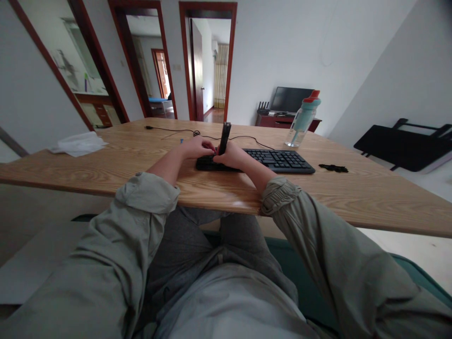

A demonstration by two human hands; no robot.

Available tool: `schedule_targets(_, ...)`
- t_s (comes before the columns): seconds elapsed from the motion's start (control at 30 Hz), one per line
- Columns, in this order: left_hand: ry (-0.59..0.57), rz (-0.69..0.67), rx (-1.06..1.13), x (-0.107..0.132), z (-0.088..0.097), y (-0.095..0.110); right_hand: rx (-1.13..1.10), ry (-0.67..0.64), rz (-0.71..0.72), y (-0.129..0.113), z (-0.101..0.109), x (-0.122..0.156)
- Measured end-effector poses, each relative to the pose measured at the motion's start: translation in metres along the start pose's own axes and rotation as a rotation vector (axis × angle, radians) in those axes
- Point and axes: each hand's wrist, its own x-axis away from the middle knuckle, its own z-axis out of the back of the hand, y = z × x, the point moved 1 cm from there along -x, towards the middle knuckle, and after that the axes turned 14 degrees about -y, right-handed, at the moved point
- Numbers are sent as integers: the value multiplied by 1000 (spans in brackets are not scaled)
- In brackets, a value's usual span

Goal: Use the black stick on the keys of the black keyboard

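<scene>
A black keyboard (282,161) lies on the wooden table in front of me, and both hands are over its left part. My right hand (231,155) is closed round a black, straight-sided handle (224,136) that stands nearly upright; its lower end is hidden by my fingers. Close beside it, my left hand (197,147) has its fingers bent down and together at the keyboard's left end. What those fingertips hold, if anything, is too small to make out. A thin black cable (247,137) runs behind the keyboard, with a plug (149,127) at its far left end.
Right of the keyboard lies a small black tangled item (333,168). A clear bottle (302,123) with a red lid stands behind the keyboard. White tissue or cloth (80,143) lies at the left. A tiny blue object (181,141) is behind my left hand. The table's front edge (219,203) is near my lap.
</scene>
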Motion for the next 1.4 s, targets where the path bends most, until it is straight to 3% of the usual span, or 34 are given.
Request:
schedule_targets(0.23,59,83,-40,-2,3,5,24,40,49,-1,-2,0)
schedule_targets(0.43,71,48,-1,-4,0,3,-68,-52,-28,-4,-4,-5)
schedule_targets(0.93,88,47,77,-6,-4,7,112,-113,-25,-16,0,-9)
schedule_targets(1.17,84,29,19,-6,-2,5,-102,-95,-90,-14,0,-4)
schedule_targets(1.4,77,17,24,-6,-4,3,-190,-43,-25,-8,-4,-4)
